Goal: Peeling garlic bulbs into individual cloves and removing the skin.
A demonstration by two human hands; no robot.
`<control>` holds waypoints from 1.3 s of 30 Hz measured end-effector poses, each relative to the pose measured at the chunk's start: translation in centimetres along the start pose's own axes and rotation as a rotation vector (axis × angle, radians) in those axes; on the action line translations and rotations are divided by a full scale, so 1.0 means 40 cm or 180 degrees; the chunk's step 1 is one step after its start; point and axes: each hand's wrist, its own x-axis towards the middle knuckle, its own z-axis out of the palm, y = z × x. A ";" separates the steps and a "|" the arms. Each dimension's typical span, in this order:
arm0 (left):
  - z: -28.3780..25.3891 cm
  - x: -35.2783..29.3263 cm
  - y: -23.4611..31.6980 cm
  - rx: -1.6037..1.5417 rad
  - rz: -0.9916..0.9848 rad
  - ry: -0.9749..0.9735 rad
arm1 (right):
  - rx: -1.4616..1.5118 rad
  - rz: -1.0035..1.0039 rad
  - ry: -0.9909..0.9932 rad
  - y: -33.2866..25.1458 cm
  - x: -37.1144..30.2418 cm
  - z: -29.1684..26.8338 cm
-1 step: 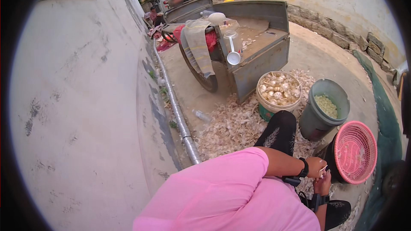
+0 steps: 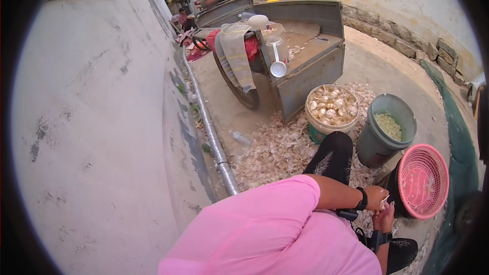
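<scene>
Hands: the left hand [image 2: 377,197], with a black band at its wrist, and the right hand [image 2: 384,218] meet low at the right, fingers pinched together on a small pale garlic clove [image 2: 385,201]; too small to tell which hand bears the grip.
Clove position: between the two hands, above the lap, just beside the pink basket.
Pink basket: a round pink plastic mesh basket [image 2: 424,181] sits touching the knee side, tilted toward the person.
Grey bucket: a grey plastic bucket [image 2: 385,131] holds peeled pale cloves.
Garlic tub: a round tub of unpeeled garlic bulbs [image 2: 332,107] stands just beside the bucket.
Ground: papery garlic skins [image 2: 275,150] litter the concrete.
Far: a grey metal cart [image 2: 305,46] with a white ladle [image 2: 277,66] hung on it.
Risk: the clove looks likely to slip from so slight a pinch and drop among the skins, where it would be hard to find.
</scene>
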 end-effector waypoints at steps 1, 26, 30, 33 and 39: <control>-0.001 0.002 -0.001 0.0354 -0.0065 0.0149 | 0.0934 0.0327 -0.0243 -0.002 -0.002 0.004; 0.056 0.031 -0.045 -0.2769 -0.0527 -0.0311 | 0.1722 0.0823 -0.0287 -0.041 -0.006 0.016; 0.063 0.037 -0.072 -0.2947 -0.0674 -0.0443 | 0.1615 0.0785 -0.0408 -0.055 -0.019 0.034; 0.043 0.032 -0.056 -0.2913 -0.1111 -0.0328 | 0.1474 0.0763 -0.0317 -0.041 -0.013 0.030; 0.011 0.021 -0.012 -0.0771 -0.1363 -0.0287 | 0.1323 0.0670 -0.0297 0.011 0.017 -0.020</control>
